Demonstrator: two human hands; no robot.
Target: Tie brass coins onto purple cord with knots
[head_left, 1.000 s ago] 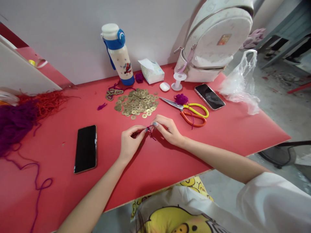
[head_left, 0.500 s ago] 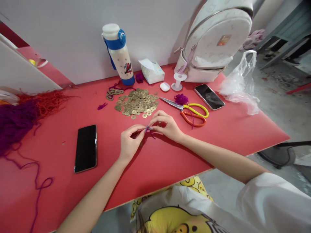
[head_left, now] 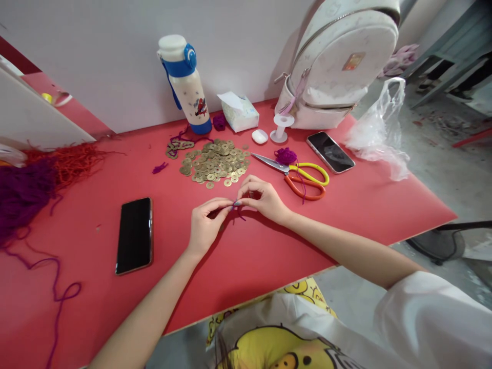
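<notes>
Between my two hands a short piece of purple yarn (head_left: 241,217) is pinched, its loose ends hanging down over the red table (head_left: 230,271). My left hand (head_left: 205,228) is closed on it with thumb and forefinger. My right hand (head_left: 265,201) pinches the same yarn just to the right, the fingertips of both hands nearly touching. A bit of coin shows by each hand, mostly hidden by the fingers. Just beyond lies a pile of brass-coloured coins with holes (head_left: 219,163). Several coins strung on purple yarn (head_left: 179,147) lie left of the pile.
Scissors (head_left: 303,179) and a purple yarn ball (head_left: 285,156) lie to the right, near a phone (head_left: 331,152). Another phone (head_left: 134,236) is at left, below purple yarn (head_left: 25,197). Behind stand a bottle (head_left: 186,87), tissue pack (head_left: 242,115), spool (head_left: 282,128) and backpack (head_left: 338,66).
My fingertips have shifted slightly on the yarn, and a second loose end now hangs below them. The view has moved a little; the things on the table have stayed put.
</notes>
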